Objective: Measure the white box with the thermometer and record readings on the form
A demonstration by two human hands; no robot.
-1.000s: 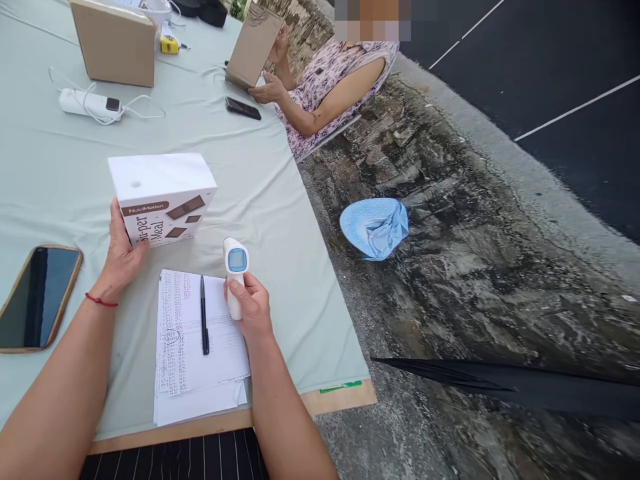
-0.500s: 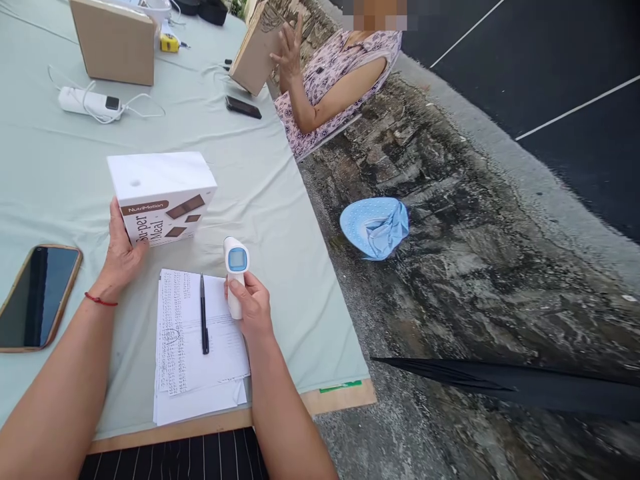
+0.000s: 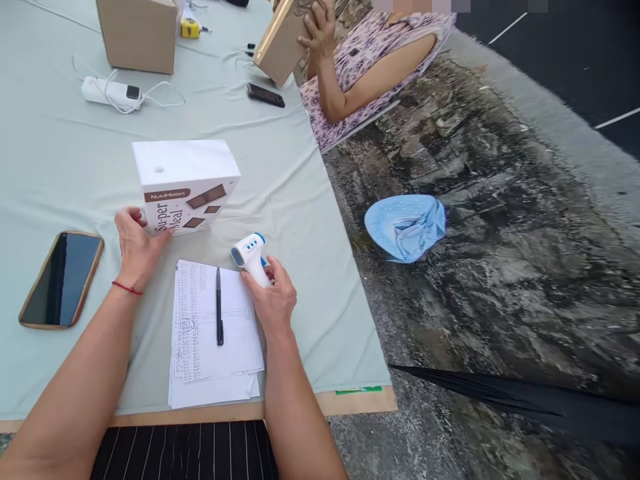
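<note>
A white NutriMotion box [image 3: 185, 160] with brown print stands upright on the cloth. My left hand [image 3: 137, 243], wearing a red cord bracelet, is at its lower left corner, fingers apart and off the side, thumb close to the bottom front edge; whether the thumb touches, I cannot tell. My right hand [image 3: 274, 293] is closed around the handle of a white and blue infrared thermometer [image 3: 250, 253], which leans to the left with its buttoned side showing. Between my forearms lie printed papers [image 3: 240, 347] with a black pen [image 3: 219, 307] on top.
On the cloth-covered table [image 3: 60, 180] are a phone [image 3: 63, 280], a white corded device [image 3: 107, 93], a dark phone [image 3: 266, 95] and a cardboard box [image 3: 137, 33]. Another person's hand [image 3: 320, 33] touches a second carton [image 3: 283, 43]. A blue hat [image 3: 405, 227] lies on the ground.
My left hand has loosened from the box and slid down its left side. The thermometer has turned in my right hand, from screen facing me to tilted left. The whole view has shifted.
</note>
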